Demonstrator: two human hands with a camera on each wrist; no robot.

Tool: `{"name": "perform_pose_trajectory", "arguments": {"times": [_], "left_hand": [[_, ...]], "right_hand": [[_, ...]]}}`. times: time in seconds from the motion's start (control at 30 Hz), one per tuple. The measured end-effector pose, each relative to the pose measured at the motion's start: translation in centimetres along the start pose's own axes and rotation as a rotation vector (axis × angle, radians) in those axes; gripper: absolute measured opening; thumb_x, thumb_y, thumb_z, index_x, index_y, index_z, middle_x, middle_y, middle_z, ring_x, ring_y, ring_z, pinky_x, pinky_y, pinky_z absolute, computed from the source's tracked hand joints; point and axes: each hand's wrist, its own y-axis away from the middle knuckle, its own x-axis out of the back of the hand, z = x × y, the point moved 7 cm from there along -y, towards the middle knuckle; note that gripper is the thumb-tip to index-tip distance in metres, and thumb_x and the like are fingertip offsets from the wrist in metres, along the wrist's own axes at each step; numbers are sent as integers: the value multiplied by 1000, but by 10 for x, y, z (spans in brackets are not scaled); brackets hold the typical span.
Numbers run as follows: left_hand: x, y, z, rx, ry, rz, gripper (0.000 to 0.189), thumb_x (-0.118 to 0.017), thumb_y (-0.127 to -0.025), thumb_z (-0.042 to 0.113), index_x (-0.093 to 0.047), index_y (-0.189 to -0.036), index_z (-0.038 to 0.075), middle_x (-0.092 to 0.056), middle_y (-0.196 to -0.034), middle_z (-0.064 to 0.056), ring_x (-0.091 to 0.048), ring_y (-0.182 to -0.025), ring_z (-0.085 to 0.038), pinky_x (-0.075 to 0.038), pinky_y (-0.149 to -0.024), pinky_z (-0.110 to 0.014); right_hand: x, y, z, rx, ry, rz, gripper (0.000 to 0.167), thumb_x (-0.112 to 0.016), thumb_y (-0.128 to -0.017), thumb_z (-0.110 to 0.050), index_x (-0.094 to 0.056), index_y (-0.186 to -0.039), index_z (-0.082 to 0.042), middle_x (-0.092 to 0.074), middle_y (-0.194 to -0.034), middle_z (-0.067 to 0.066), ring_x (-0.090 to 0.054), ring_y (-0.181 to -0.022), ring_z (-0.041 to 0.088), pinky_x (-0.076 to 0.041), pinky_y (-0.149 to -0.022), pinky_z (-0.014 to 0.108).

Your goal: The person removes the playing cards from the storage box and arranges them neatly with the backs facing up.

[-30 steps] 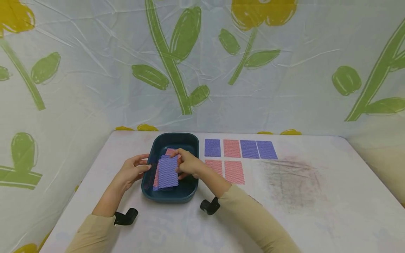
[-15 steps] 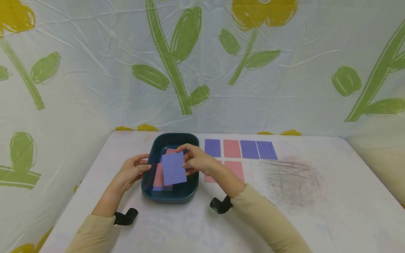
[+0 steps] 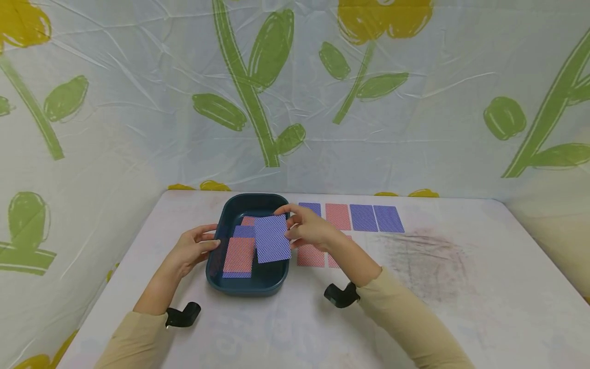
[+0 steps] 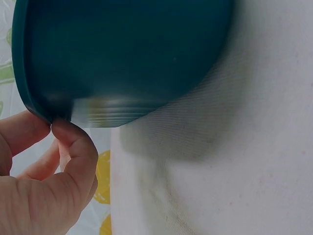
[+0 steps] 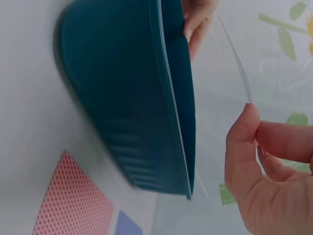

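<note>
Blue-backed card (image 3: 273,239): pinched by the right hand (image 3: 312,229), directly left of it, above the dark teal container (image 3: 272,278). Left hand (image 3: 191,251) grips the container's rim. Below-left of the right hand, overlapping cards (image 3: 238,254) inside; beyond and beneath it, rowed cards (image 3: 362,218) on the counter (image 3: 258,333)

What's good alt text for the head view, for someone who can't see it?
A person's right hand holds a blue card above a dark teal bin containing red and blue cards, while the left hand grips the bin's left side. To the right, more cards lie in two rows on a pale table.
</note>
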Motion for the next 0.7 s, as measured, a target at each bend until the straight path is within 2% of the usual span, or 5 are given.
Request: {"name": "perform_pose_trajectory", "arguments": {"times": [0.13, 0.33, 0.53, 0.7], "left_hand": [[0, 0, -1, 6, 5, 0, 56, -59, -90, 4, -36, -140, 0, -46, -125, -21, -56, -88, -14, -48, -77, -24], [0, 0, -1, 11, 12, -1, 56, -59, -90, 4, -36, -140, 1, -44, -126, -21, -56, -88, -14, -48, -77, -24], [0, 1, 0, 16, 12, -5, 55, -57, -91, 3, -35, -141, 1, -43, -128, -22, -55, -92, -17, -47, -78, -25], [0, 0, 0, 17, 21, -7, 55, -57, -91, 3, -35, -141, 0, -44, -126, -22, -55, -93, -18, -48, -78, -25]], "right_hand": [[13, 6, 3, 12, 8, 20, 51, -53, -85, 10, -45, -132, -7, -41, -87, 9, -48, -70, 22, -50, -63, 31], [33, 18, 18, 22, -21, 25, 52, -53, -85, 9, -42, -133, -3, -41, -90, 10, -50, -68, 20, -51, -60, 26], [53, 30, 33, 15, -16, 36, 50, -52, -85, 7, -41, -134, -3, -41, -90, 10, -49, -70, 20, -50, -62, 28], [68, 40, 44, 23, -20, 49, 52, -51, -84, 7, -40, -134, -1, -39, -89, 9, -47, -70, 19, -48, -59, 25]]}}
